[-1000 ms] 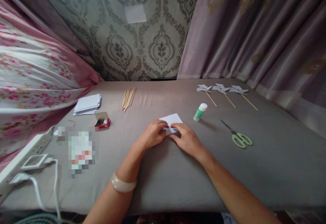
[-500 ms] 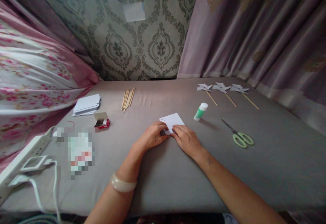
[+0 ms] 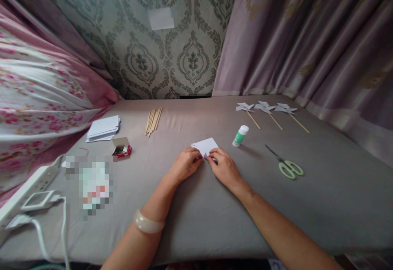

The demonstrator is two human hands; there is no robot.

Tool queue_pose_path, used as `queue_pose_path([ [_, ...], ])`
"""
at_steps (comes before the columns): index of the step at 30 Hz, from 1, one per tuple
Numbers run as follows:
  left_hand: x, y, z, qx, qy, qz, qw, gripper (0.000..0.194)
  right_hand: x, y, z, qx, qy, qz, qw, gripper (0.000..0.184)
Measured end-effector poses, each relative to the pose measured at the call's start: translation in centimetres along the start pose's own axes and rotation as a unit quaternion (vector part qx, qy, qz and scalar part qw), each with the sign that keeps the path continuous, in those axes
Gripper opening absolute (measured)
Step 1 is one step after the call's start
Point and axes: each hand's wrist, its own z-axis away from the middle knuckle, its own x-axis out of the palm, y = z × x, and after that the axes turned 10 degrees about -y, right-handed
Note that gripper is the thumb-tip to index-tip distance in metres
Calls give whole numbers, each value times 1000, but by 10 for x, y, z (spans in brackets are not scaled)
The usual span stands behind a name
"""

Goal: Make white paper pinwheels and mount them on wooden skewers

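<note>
A white sheet of paper (image 3: 205, 144) with a cut or crease line near its left corner lies on the grey cloth before me. My left hand (image 3: 188, 164) has its fingers closed on the paper's near left edge. On the near right edge my right hand (image 3: 224, 165) pinches the same paper, thumb and fingertips close to the left hand's. The near edge bends up between the two thumbs, and the fingers partly cover it. To the right of the paper stands a glue stick (image 3: 240, 136) with a white cap. Green-handled scissors (image 3: 287, 167) lie farther right.
Three paper pinwheels (image 3: 264, 107) on sticks lie at the back right. Several wooden sticks (image 3: 153, 121), a stack of white paper (image 3: 103, 127) and an open red box (image 3: 122, 150) of small metal pieces are on the left. A power strip (image 3: 37, 188) with cables runs along the left edge.
Both hands still hold the paper; its near edge now bends up between the thumbs. My right fingers have become more arched. The whole view has shifted slightly.
</note>
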Motion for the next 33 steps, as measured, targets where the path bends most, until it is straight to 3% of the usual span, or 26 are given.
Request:
queue_pose_path([
  [7,2,1,-2,-11,3,-14,1000,17,6,6,-8,41,29,-11,999,14],
  [33,8,5,-1,7,-19,-98,995,31,3,8,-18,115,-24,-15,993,14],
])
